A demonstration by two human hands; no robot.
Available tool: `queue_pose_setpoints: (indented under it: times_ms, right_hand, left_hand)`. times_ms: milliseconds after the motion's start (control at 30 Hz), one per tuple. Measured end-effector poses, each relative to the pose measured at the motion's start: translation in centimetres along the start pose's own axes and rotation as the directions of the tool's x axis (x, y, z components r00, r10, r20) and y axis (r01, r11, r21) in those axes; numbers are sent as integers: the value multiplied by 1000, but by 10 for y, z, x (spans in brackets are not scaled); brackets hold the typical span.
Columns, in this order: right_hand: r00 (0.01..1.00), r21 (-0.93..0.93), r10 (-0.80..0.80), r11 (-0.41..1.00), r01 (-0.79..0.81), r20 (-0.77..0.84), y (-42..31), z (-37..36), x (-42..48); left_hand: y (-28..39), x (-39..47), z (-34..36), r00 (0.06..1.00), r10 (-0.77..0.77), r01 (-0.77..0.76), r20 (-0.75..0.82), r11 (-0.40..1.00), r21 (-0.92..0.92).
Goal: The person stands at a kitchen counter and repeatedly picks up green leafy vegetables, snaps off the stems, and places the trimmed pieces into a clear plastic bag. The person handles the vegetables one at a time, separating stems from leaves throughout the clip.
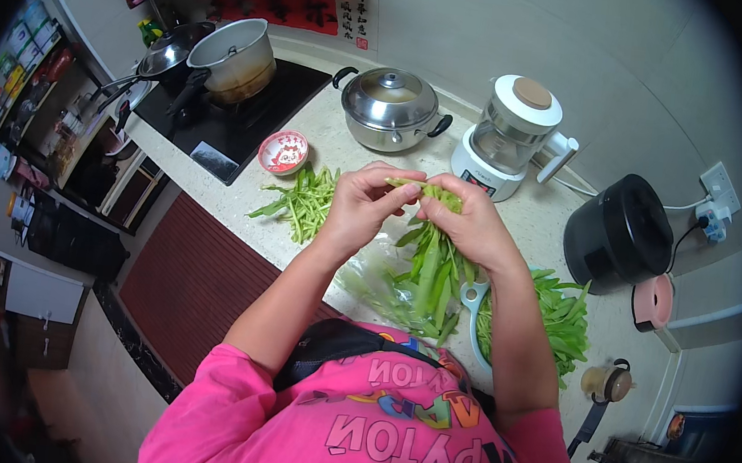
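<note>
My right hand [462,220] grips a bunch of long-leaved greens [433,271] by the stems, leaves hanging down. My left hand [367,201] pinches a pale stem end [402,182] between thumb and forefinger, close beside the right fingertips. Under the bunch lies a clear plastic bag [374,272] with more greens, partly hidden. A pile of cut or broken stems and some leaves [303,205] lies on the counter left of my left hand. Beyond my right forearm, leafy greens [557,316] fill a light blue basket [473,335], partly covered by that arm.
A patterned bowl [283,153] stands behind the stem pile. Along the back are a lidded steel pot [389,109], a white electric kettle [510,138] and a black appliance [618,235]. Pots, including a stained one [233,61], stand on the black cooktop [277,95] at left.
</note>
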State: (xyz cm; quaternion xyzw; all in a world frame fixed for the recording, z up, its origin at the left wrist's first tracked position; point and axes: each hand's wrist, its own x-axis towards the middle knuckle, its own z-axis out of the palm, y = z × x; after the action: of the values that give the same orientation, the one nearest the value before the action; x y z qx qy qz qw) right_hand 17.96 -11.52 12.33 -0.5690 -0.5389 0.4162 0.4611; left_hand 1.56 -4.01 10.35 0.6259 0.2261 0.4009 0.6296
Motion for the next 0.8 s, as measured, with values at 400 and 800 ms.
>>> queue_pose_setpoints:
  times_ms: [400, 800]
  right_hand:
    - [810, -317, -339, 927, 201, -478, 4, -29, -1]
    - [974, -969, 57, 101, -226, -221, -28, -61, -147]
  left_hand:
    - [-20, 7, -52, 935, 56, -49, -350, 998, 28]
    - [-48, -3, -59, 898, 435, -223, -57, 563, 796]
